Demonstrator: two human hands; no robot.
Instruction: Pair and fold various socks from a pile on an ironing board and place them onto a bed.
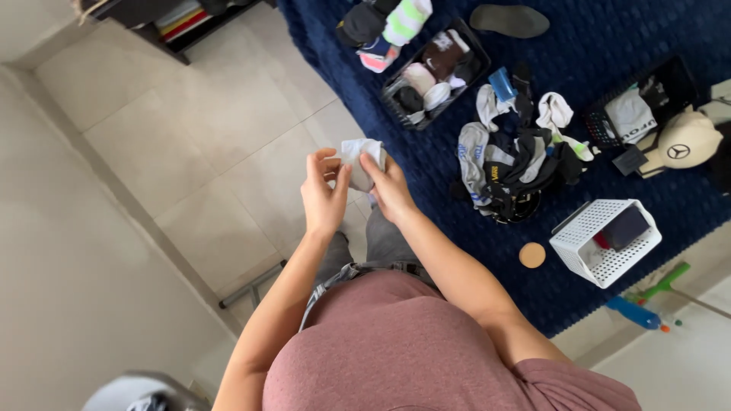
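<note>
Mid-frame, left hand (323, 194) and right hand (390, 187) pinch a white sock (361, 156) between fingertips, seemingly to fold it; sock pile (514, 164) right

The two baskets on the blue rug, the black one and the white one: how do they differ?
The black basket is dark, long and shallow; the white basket is pale, perforated and boxier. The black basket is packed with rolled socks; the white basket holds mainly one dark flat item. The black basket lies farther from the person, the white basket nearer, beside a round cork disc. Both sit on the blue rug, open-topped.
</note>
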